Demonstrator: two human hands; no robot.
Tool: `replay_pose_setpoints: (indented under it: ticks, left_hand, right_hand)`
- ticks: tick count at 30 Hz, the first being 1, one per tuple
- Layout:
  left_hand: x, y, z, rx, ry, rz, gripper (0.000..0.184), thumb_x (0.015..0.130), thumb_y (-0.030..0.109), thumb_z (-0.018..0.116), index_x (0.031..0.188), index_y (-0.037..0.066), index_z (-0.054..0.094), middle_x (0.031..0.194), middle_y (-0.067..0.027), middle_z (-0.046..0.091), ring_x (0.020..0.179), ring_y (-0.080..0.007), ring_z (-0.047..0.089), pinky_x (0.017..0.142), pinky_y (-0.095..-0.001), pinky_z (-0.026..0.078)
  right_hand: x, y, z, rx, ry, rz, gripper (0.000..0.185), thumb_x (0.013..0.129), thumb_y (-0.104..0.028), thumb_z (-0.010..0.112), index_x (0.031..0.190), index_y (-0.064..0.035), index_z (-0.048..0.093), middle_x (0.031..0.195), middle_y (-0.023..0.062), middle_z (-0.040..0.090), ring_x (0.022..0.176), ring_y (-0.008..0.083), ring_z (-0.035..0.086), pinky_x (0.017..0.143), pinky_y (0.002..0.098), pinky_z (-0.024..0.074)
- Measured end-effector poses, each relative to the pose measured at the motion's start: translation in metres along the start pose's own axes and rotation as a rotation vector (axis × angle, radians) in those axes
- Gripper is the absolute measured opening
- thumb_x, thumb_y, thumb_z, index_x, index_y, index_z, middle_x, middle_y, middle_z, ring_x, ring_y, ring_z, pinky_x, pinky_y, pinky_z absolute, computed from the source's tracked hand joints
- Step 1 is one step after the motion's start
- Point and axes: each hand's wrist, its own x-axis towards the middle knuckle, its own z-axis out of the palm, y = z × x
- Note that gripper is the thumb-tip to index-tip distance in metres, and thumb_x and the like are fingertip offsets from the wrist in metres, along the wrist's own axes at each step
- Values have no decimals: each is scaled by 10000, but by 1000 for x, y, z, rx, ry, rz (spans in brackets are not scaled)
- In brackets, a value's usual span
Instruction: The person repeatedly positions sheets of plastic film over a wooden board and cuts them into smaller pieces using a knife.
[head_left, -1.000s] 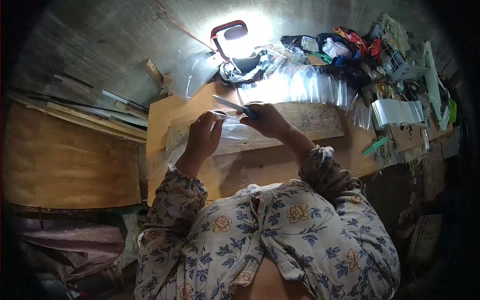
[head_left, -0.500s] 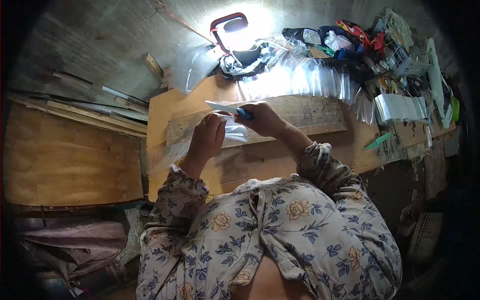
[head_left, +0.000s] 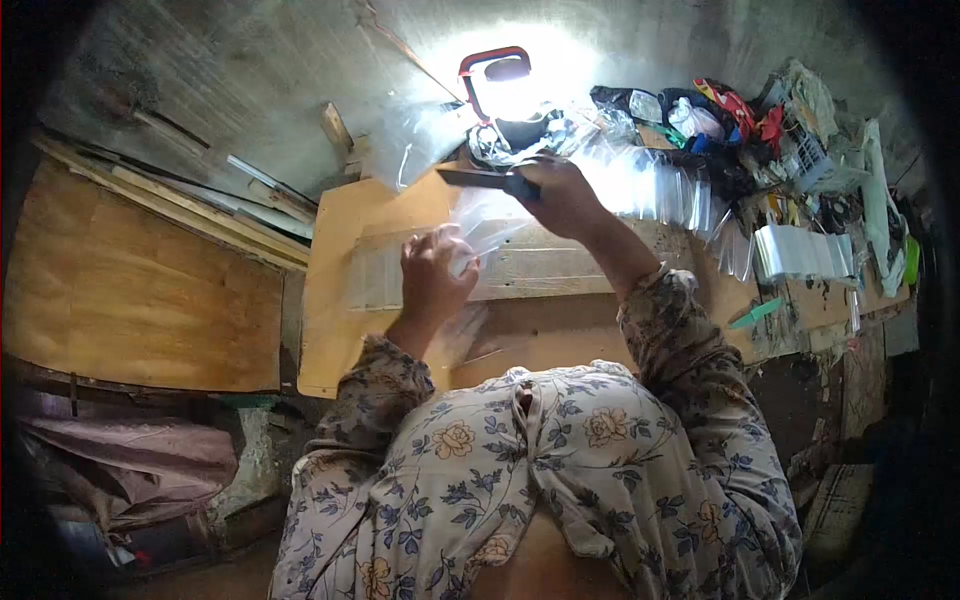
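My right hand (head_left: pixel 562 198) is closed round the handle of a knife (head_left: pixel 474 178), raised above the wooden board with the blade pointing left. My left hand (head_left: pixel 437 270) has its fingers curled on clear plastic film (head_left: pixel 488 228), which spreads up and to the right of the fingers, partly blurred. Under both hands lies a worn wooden board (head_left: pixel 560 262) on the table (head_left: pixel 335 330). More clear film (head_left: pixel 375 275) lies flat to the left of my left hand.
A bright lamp (head_left: pixel 495 85) stands at the back. Clear plastic pieces (head_left: pixel 650 185) lie in a row behind the board. A stack of clear sleeves (head_left: pixel 805 252) and a green-handled knife (head_left: pixel 757 313) are at right. Bags and a basket (head_left: pixel 815 150) crowd the back right corner.
The knife has risen away from my left hand, and its blade now looks dark. The folded plastic has opened out into a loose sheet by my left hand. The view has shifted slightly.
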Motion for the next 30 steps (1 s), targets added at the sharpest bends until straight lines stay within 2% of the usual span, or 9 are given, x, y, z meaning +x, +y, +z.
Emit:
replay_pose_setpoints:
  ticks: [9, 13, 16, 17, 19, 21, 23, 24, 30]
  left_hand:
    - [-11, -24, 8, -111, 152, -90, 109, 745, 148, 613, 769, 45, 638, 836, -123, 626, 825, -280, 580, 773, -358, 444]
    - [0, -39, -14, -387, -72, -128, 137, 727, 142, 660, 755, 8, 648, 808, -112, 637, 758, -230, 608, 694, -306, 468]
    - [8, -50, -25, -709, -311, -285, 179, 748, 176, 678, 778, 2, 650, 739, -26, 617, 694, -90, 552, 623, -241, 445]
    - [13, -51, -31, -713, -316, -286, 179, 748, 176, 678, 778, 2, 650, 739, -26, 617, 694, -90, 552, 623, -241, 445]
    - [22, -53, -40, -596, -468, -316, 193, 761, 189, 674, 779, -2, 648, 701, -16, 609, 667, -74, 540, 595, -227, 440]
    - [29, -66, -30, -612, -544, -374, 215, 747, 209, 689, 781, 0, 652, 675, -21, 617, 636, -79, 544, 580, -233, 436]
    - [29, -91, -2, -684, -765, -505, 226, 723, 215, 709, 778, 2, 656, 677, -35, 627, 617, -85, 551, 566, -241, 433]
    - [34, -84, 1, -627, -825, -538, 213, 695, 198, 724, 768, 9, 660, 675, -47, 634, 596, -91, 558, 554, -245, 435]
    - [26, -112, 68, -505, -919, -525, 186, 643, 160, 735, 719, 14, 648, 635, -67, 622, 574, -105, 562, 533, -248, 439]
  right_hand:
    - [8, 15, -55, 37, 20, 215, 226, 788, -225, 555, 859, -15, 595, 750, 170, 567, 700, 303, 546, 641, 377, 416]
    - [-14, 45, -65, 16, -10, 291, 260, 795, -264, 563, 824, -8, 597, 714, 148, 600, 598, 262, 555, 584, 352, 429]
    - [-43, 62, -65, 216, 17, 410, 201, 794, -222, 555, 812, -29, 612, 733, 89, 626, 589, 194, 558, 583, 323, 440]
    - [-51, 64, -65, 214, 17, 416, 201, 794, -222, 555, 812, -29, 612, 733, 89, 626, 589, 194, 558, 583, 323, 440]
    - [-66, 63, -64, 564, -27, 879, 135, 789, -169, 543, 797, -59, 622, 729, 20, 627, 585, 135, 543, 596, 292, 444]
    - [-80, 63, -51, 562, -31, 879, 128, 775, -129, 541, 818, -34, 613, 739, 32, 614, 600, 72, 499, 548, 221, 415]
    - [-103, 82, -31, 622, -34, 891, 152, 778, -130, 537, 847, -14, 607, 748, 43, 611, 634, 84, 515, 585, 226, 420]
    - [-107, 79, -24, 635, -18, 1033, 144, 766, -132, 566, 825, -10, 616, 737, 44, 613, 662, 116, 543, 643, 254, 435]
    - [-143, 118, 38, 384, -23, 1036, 123, 700, -138, 640, 753, -28, 633, 703, 70, 628, 654, 129, 580, 599, 269, 450]
